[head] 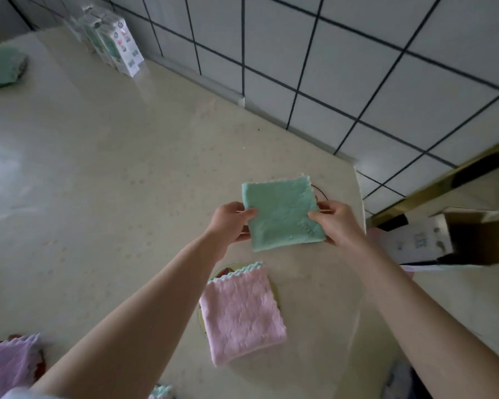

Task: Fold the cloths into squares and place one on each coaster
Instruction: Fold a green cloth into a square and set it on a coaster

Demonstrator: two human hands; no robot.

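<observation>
A green cloth [281, 213], folded into a square, is held over a coaster [320, 191] whose dark rim peeks out at its right edge. My left hand [231, 223] pinches the cloth's left edge and my right hand [333, 223] pinches its right edge. Nearer to me, a folded pink cloth [242, 315] lies on a round coaster [224, 270] with a yellow rim. At the bottom left a folded purple cloth [7, 364] covers a red-edged coaster [41, 367]. Another green cloth [2, 66] lies at the far left.
The beige countertop [113, 168] meets a white tiled wall [343, 67] at the back. Packaged cloths [118, 50] lean against the wall at the far left. An open cardboard box [458, 240] sits past the counter's right edge. A bit of cloth [160, 393] shows at the bottom edge.
</observation>
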